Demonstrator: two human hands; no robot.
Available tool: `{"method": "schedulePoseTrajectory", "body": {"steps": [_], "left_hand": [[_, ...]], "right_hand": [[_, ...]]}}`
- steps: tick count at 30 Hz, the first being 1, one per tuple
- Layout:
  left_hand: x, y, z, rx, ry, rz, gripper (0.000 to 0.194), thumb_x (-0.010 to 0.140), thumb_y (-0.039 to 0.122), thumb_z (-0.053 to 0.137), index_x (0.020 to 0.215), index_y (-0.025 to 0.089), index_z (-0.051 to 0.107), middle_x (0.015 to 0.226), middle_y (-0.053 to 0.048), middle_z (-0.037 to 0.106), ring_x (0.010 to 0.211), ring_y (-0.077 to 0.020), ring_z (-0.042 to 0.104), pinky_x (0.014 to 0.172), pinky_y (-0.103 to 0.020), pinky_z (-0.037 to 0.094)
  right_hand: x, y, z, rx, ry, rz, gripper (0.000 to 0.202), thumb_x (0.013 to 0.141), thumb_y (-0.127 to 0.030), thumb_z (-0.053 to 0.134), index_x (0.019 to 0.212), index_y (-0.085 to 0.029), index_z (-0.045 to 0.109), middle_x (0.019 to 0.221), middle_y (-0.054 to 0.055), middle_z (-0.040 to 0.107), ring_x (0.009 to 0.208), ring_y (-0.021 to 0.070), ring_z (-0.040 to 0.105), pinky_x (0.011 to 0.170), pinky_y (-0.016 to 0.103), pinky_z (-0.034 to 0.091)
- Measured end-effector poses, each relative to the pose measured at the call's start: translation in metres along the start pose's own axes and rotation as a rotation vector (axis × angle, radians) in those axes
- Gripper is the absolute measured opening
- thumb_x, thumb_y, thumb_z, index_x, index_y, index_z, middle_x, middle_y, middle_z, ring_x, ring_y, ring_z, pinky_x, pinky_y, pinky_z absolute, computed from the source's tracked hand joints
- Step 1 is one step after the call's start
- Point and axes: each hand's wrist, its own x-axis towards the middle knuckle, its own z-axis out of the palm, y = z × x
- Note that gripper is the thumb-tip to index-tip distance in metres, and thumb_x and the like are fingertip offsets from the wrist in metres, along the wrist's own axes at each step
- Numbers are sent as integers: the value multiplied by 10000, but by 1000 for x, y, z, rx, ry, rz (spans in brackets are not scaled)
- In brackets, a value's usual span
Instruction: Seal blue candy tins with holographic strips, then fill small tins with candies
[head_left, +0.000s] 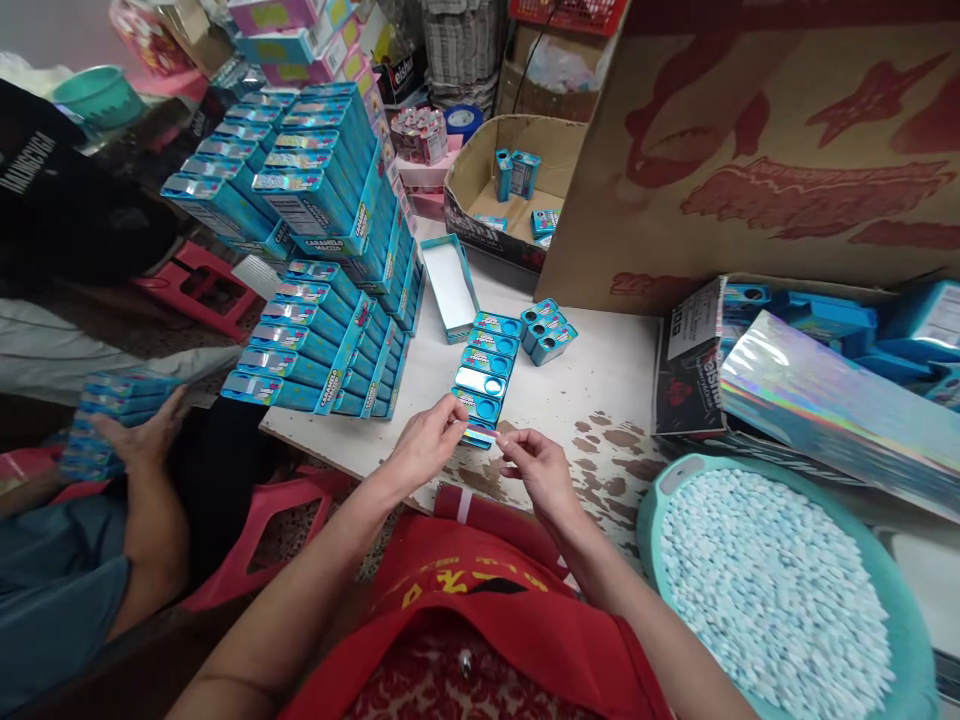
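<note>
In the head view, the left hand [429,447] and right hand [541,468] pinch opposite ends of a thin strip [481,436] at the near end of the row of blue boxes [487,362] on the worktop [611,375], left of a green tub [651,545]

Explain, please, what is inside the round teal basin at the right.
Many small pale-blue and white pieces lie in the teal basin. Only their top layer is visible; whatever lies deeper and the basin's floor are covered.
</note>
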Motion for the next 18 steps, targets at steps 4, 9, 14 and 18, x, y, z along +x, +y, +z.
{"method": "schedulePoseTrajectory", "body": {"steps": [4, 9, 14, 18], "left_hand": [[0, 0, 0, -1, 3, -8, 131, 823, 261, 431, 879, 200, 532, 721, 24, 564, 668, -132, 523, 625, -243, 385], [2, -2, 2, 8, 21, -12, 112, 814, 262, 448, 860, 199, 528, 720, 23, 565, 674, -133, 534, 627, -239, 392], [3, 0, 3, 55, 34, -21, 95, 815, 254, 449, 842, 201, 523, 709, 28, 565, 662, -131, 530, 613, -237, 373], [3, 3, 2, 66, 27, -23, 101, 821, 260, 438, 838, 208, 524, 710, 28, 569, 663, -136, 526, 616, -246, 372]], "right_hand": [[0, 0, -1, 6, -2, 16, 390, 525, -489, 786, 679, -163, 638, 656, -31, 556, 569, 73, 468, 480, 202, 489], [0, -1, -1, 19, 0, 35, 383, 517, -477, 792, 677, -162, 643, 640, -34, 558, 561, 75, 475, 488, 211, 491], [1, 0, -2, 28, 7, 66, 385, 506, -466, 796, 687, -162, 646, 624, -35, 566, 545, 74, 488, 484, 205, 484], [1, 0, -2, 40, 14, 76, 372, 508, -453, 803, 682, -161, 649, 605, -35, 564, 547, 79, 496, 482, 200, 490]]}}
